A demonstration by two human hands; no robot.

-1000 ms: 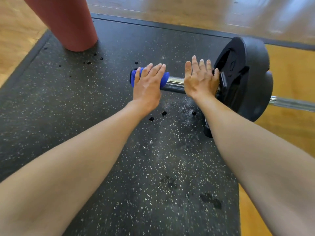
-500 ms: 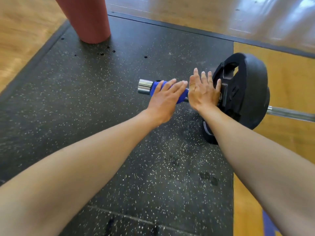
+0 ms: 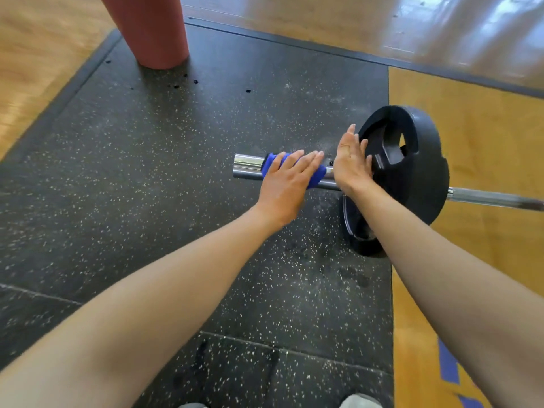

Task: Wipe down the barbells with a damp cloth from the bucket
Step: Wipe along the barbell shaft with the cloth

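Left hand (image 3: 284, 184) flat, fingers straight, pressing blue cloth (image 3: 315, 175) onto the barbell (image 3: 247, 166) sleeve at frame centre: grip released, not curled round. Right hand (image 3: 350, 166) just right of it, also released, fingers straight and pointing up, palm edge on the sleeve, beside the black plate (image 3: 418, 172). Chrome sleeve end bare to the left of the cloth; shaft runs off right edge. Open speckled rubber mat (image 3: 147, 172) left and below. Red bucket (image 3: 153, 33) upper left, well apart. Wood floor (image 3: 471, 119) past mat edge.
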